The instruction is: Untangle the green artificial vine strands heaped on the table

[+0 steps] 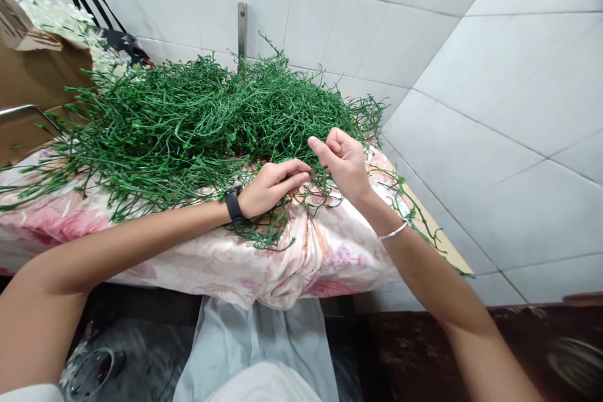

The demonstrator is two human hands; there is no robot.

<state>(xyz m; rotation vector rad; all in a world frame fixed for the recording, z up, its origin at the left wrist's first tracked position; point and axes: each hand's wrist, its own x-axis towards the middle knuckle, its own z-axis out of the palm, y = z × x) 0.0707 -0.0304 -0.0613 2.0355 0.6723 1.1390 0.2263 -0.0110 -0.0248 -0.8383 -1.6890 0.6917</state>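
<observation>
Head view, looking down at a table draped in a flowered cloth (325, 251). A big heap of thin green stems (198, 119) covers most of the tabletop and reaches back to the tiled wall (358, 19); loose strands trail over the near edge of the cloth and off the right corner.

Your left hand (272, 187) lies at the near edge of the heap, palm down, fingers long and loosely curled, the fingertips pointing right and resting among the stems. Whether it actually grips a strand cannot be told; the stems hide the underside of the fingers. A dark watch (234, 205) sits on that wrist.

Your right hand (343, 160) is raised just beside the left, fingers folded toward the palm and thumb pressed against the forefinger in a pinch. A fine stem appears to run between thumb and finger, though it is too thin to make out surely. A thin silver bangle (392, 231) circles that wrist.

The two hands are close together, fingertips nearly meeting, at the front right part of the heap.

At far left stand a brown cardboard box (32, 69), white flowers (66, 19) and a dark bag with looped handles (108, 31). A metal bracket (242, 28) is fixed to the wall behind the heap.
</observation>
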